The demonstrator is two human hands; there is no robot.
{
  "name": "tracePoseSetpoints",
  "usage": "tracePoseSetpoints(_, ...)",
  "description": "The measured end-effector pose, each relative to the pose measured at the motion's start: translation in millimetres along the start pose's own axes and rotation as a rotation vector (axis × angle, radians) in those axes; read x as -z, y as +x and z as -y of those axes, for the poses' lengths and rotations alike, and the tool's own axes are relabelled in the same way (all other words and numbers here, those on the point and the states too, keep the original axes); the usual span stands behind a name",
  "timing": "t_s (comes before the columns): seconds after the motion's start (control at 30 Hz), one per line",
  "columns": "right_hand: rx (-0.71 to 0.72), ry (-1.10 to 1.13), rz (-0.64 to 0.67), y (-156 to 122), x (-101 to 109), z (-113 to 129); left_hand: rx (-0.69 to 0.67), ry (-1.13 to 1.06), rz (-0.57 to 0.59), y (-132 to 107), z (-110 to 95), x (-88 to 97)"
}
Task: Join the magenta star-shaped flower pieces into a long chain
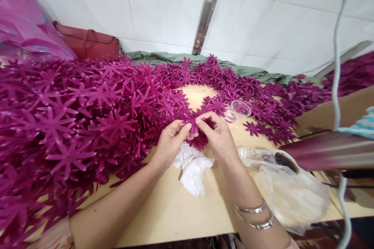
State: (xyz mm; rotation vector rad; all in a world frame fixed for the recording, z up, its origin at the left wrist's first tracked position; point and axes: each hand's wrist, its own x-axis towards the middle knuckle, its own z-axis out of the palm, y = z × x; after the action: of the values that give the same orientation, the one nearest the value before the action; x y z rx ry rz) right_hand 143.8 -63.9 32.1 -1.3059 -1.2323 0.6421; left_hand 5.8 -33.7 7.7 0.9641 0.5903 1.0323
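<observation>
Between my two hands is a magenta artificial flower point(194, 126) with narrow petals. My left hand point(173, 137) pinches its left side between thumb and fingers. On the other side, my right hand point(215, 132) grips it with thumb and forefinger, close to the left fingertips. More magenta petals show just below the fingers, partly hidden by them. A crumpled white tissue point(194, 169) lies on the table under the hands. Beyond the right hand stands a small clear plastic cup point(240, 108).
A big heap of magenta flowers point(70, 124) covers the table's left side, and smaller piles point(233, 81) run along the back. A clear plastic bag point(292, 190) lies at right. A white cable point(336, 66) hangs there. A red handbag point(87, 42) rests against the tiled wall.
</observation>
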Motion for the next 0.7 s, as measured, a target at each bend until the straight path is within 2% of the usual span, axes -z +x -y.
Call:
tracePoseSetpoints(0.1, -0.097, 0.158, -0.07, 2, 1, -5, 0.012, -0.022, -0.013, 0, -1, -0.5)
tracePoseSetpoints(0.3, -0.042, 0.138, -0.314, 10, 12, -13, 0.022, -0.026, -0.094, 2, 0, 0.9)
tracePoseSetpoints(0.53, 0.115, -0.022, -0.183, 3, 2, 6, -0.061, -0.053, -0.147, 1, 0, 0.0)
tracePoseSetpoints(0.63, 0.153, -0.082, -0.166, 1, 1, 8, -0.049, -0.024, -0.13, 1, -1, 1.2)
tracePoseSetpoints(0.7, 0.176, -0.134, -0.11, 1, 1, 6, -0.038, -0.014, -0.115, 2, -1, 2.0)
